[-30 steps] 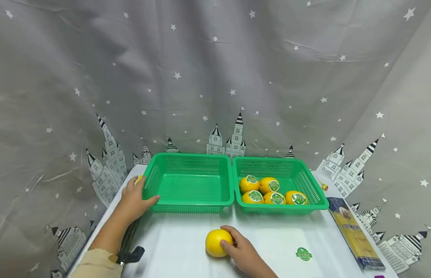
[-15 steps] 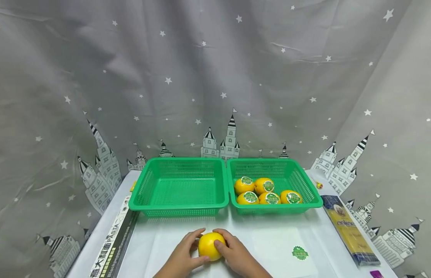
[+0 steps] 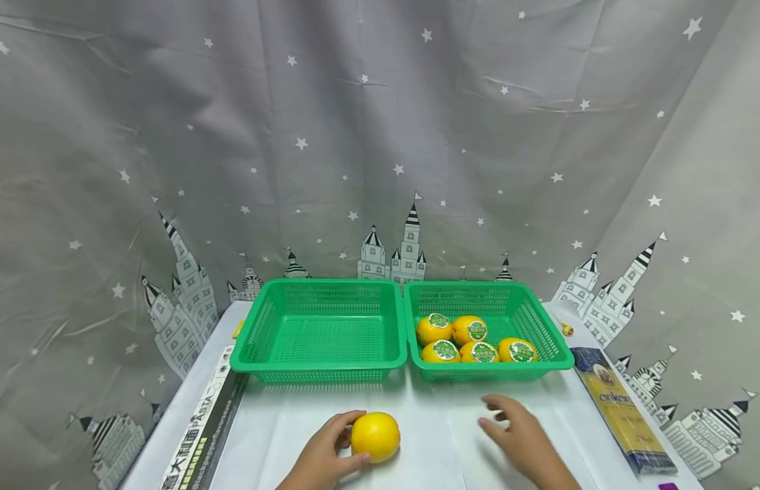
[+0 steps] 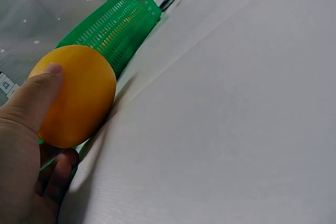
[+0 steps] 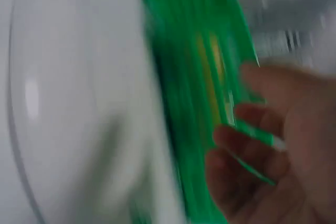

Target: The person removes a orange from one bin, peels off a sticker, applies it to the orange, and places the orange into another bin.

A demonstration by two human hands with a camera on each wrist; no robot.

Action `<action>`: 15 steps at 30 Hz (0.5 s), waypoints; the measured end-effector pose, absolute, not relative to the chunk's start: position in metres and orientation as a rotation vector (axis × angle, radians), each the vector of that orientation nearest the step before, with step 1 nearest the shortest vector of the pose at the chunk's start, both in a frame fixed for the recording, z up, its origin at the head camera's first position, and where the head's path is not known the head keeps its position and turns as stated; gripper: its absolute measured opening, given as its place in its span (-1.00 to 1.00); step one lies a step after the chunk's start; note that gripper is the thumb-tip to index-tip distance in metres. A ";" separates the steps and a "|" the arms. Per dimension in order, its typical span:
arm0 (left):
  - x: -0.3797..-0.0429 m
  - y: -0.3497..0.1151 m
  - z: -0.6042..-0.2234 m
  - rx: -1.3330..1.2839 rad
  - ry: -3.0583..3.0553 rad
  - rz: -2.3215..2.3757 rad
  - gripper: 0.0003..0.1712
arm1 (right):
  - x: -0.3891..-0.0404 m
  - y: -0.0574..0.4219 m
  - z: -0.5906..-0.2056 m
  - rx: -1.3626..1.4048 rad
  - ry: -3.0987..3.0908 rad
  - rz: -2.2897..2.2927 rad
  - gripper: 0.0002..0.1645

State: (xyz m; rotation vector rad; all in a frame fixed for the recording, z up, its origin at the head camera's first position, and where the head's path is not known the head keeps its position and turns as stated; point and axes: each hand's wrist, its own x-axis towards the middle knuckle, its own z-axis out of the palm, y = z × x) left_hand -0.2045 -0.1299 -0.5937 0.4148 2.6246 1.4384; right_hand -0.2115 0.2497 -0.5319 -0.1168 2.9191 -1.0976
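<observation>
My left hand (image 3: 324, 452) grips a round yellow-orange citrus fruit (image 3: 377, 437) from its left side, low over the white table. In the left wrist view the thumb lies across the near face of the fruit (image 4: 79, 98), with fingers curled beneath it. My right hand (image 3: 519, 435) is apart from the fruit, over the right part of the table, with fingers loosely bent and nothing visible between them. The right wrist view is blurred; the right hand (image 5: 278, 140) overlaps a green basket (image 5: 184, 77) there. The hand covers the spot where a green sticker lay in the earlier head frames.
Two green plastic baskets stand side by side at the back. The left basket (image 3: 332, 374) is bare; the right basket (image 3: 490, 373) holds several stickered yellow fruits (image 3: 433, 329). A pasta box (image 3: 208, 429) lies at the left edge, a yellow-blue packet (image 3: 624, 415) at the right.
The left hand left the left basket's side and took hold of the fruit. The right hand let go of the fruit and moved right, over the sticker's place.
</observation>
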 end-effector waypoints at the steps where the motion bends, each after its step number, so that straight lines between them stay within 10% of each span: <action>1: -0.205 -0.130 -0.594 0.420 2.633 1.434 -0.15 | -0.213 0.268 -0.530 0.000 2.949 -0.996 -0.44; 15: -0.206 -0.130 -0.595 0.457 2.588 1.478 -0.12 | -0.221 0.331 -0.560 0.137 2.898 -0.424 -0.48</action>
